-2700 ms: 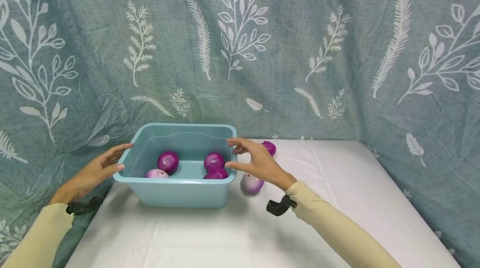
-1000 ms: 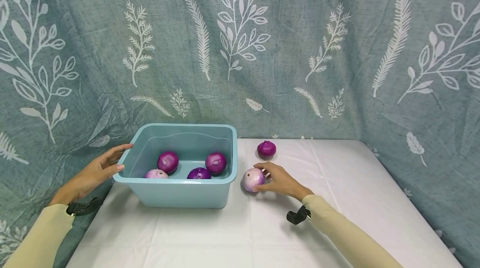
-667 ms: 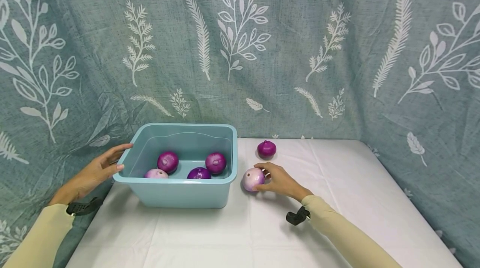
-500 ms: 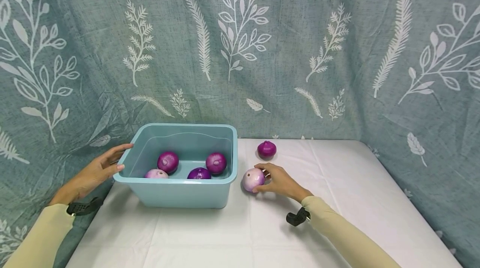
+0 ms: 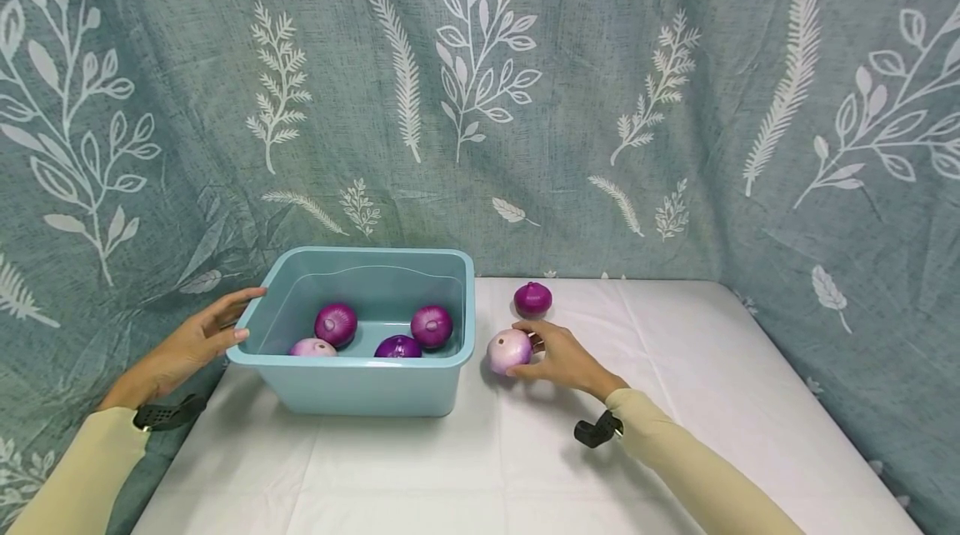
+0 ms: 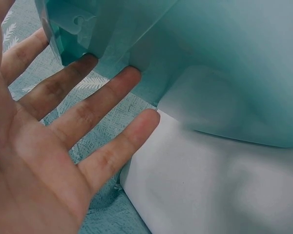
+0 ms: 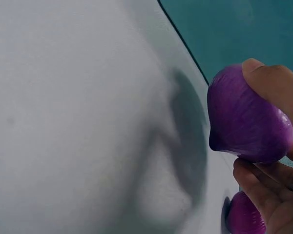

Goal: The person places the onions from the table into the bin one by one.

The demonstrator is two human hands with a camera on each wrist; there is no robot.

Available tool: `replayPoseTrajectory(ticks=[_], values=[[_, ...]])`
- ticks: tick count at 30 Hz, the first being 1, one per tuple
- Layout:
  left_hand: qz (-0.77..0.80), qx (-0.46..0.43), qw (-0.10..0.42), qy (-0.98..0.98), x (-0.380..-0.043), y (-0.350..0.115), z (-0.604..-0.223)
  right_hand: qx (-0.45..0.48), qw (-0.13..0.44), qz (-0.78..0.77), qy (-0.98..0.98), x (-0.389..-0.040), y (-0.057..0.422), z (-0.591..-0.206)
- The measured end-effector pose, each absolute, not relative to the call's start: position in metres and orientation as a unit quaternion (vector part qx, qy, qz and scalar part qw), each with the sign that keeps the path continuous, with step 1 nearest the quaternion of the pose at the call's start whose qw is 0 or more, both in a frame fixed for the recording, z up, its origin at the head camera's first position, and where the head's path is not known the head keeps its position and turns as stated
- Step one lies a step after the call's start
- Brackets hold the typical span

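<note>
A pale purple onion [image 5: 509, 352] is pinched between the thumb and fingers of my right hand [image 5: 562, 360], just right of the tub. In the right wrist view this onion [image 7: 249, 117] shows its darker purple side and pointed tip, raised a little off the cloth. My left hand [image 5: 191, 343] rests at the left rim of the light blue plastic tub [image 5: 360, 387], its fingers extended. The left wrist view shows those fingers [image 6: 105, 100] straight against the tub's outer wall. Inside the tub lie several onions, among them a purple onion [image 5: 336, 324] and a darker onion [image 5: 398, 346].
Behind the right hand, one magenta onion [image 5: 533, 299] sits on the white tablecloth [image 5: 645, 435]. A green-blue leaf-patterned curtain [image 5: 570, 102] hangs at the back and sides of the table.
My right hand has moved from the tub's right rim to the pale onion, gripped it and just raised it slightly. A dark onion in the tub has shifted left. The left hand stays put.
</note>
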State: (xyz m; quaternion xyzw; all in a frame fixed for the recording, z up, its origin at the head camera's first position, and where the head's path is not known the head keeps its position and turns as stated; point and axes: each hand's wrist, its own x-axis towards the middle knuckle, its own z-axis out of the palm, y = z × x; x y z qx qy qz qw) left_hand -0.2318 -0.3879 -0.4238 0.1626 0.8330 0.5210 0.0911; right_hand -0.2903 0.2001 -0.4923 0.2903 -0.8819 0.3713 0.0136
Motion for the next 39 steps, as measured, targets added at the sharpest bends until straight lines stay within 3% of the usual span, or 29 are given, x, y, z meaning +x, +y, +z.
replayPoseTrajectory(ticks=[39], values=[[0.507,0.167,0.081,0.842,-0.230,-0.387,-0.422,0.289,0.116,0.440,-0.842,-0.293,0.179,-0.400]])
